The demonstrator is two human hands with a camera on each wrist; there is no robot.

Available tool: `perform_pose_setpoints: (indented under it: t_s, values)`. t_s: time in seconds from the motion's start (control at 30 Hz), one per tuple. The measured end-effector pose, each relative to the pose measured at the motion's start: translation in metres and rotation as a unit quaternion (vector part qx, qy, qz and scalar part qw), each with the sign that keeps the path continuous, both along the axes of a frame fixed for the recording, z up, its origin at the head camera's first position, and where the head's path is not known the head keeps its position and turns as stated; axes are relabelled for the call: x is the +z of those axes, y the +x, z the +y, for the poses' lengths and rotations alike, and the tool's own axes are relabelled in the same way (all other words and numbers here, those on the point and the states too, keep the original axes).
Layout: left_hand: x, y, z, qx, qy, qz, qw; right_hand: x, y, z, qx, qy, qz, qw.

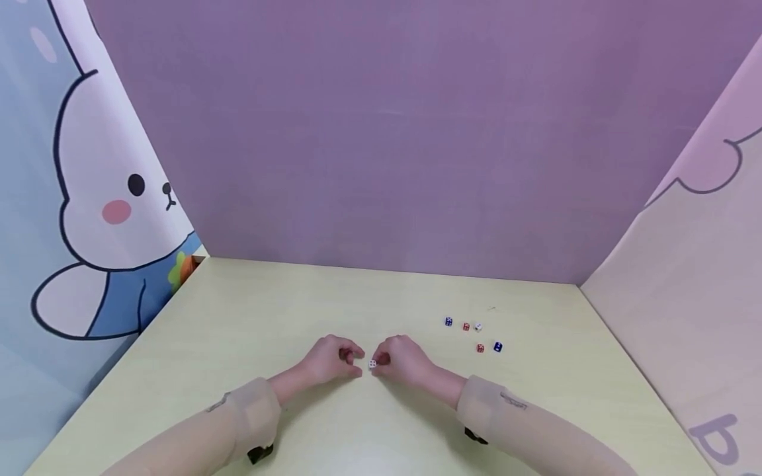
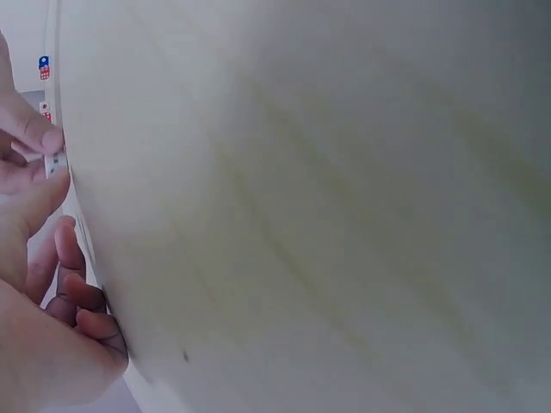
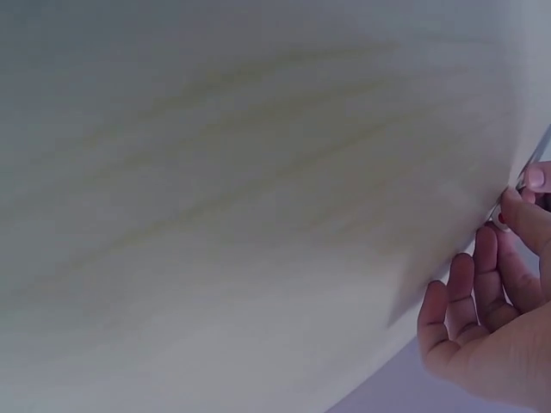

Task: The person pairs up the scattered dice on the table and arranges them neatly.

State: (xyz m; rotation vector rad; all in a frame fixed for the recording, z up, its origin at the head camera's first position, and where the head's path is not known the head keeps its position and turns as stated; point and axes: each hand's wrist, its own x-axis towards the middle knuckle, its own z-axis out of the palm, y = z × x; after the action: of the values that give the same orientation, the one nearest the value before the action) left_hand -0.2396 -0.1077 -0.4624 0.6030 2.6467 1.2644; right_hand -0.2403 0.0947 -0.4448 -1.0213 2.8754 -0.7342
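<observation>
A small white die (image 1: 372, 364) with dark pips is on the table at the middle front. My right hand (image 1: 405, 360) pinches it between thumb and fingertips. In the right wrist view a red pip shows on the white die (image 3: 500, 218) beside the thumb. Just left of it, my left hand (image 1: 331, 360) has its thumb and forefinger spread apart, facing the die with nothing held between them. The left hand's other fingers (image 2: 86, 297) are loosely bent against the tabletop.
Right of the hands lie loose dice: a blue die (image 1: 449, 322), a red die (image 1: 466, 326) and a white die (image 1: 478, 327) farther back, another red die (image 1: 480, 348) and blue die (image 1: 498, 346) nearer. A purple panel (image 1: 381, 145) rises behind the pale table (image 1: 268, 297).
</observation>
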Motion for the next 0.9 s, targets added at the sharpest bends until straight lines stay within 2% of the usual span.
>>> perform_pose_setpoints:
  t_s: [0.27,0.53,0.73,0.9]
  values:
    - [-0.001,0.001,0.000,0.012,0.005,0.023,0.9997,0.000,-0.002,-0.017,-0.014,-0.012,-0.007,1.000]
    - [-0.003,-0.002,-0.001,0.021,0.000,0.041,0.9989,0.000,-0.003,-0.021,-0.018,-0.027,-0.015,0.999]
    - [-0.001,-0.002,-0.001,0.018,0.004,0.033,0.9993,0.002,-0.002,-0.013,-0.018,-0.027,-0.021,0.999]
    - [-0.003,-0.001,-0.002,0.018,0.007,0.030,0.9994,0.009,0.004,0.005,-0.015,-0.018,-0.008,1.000]
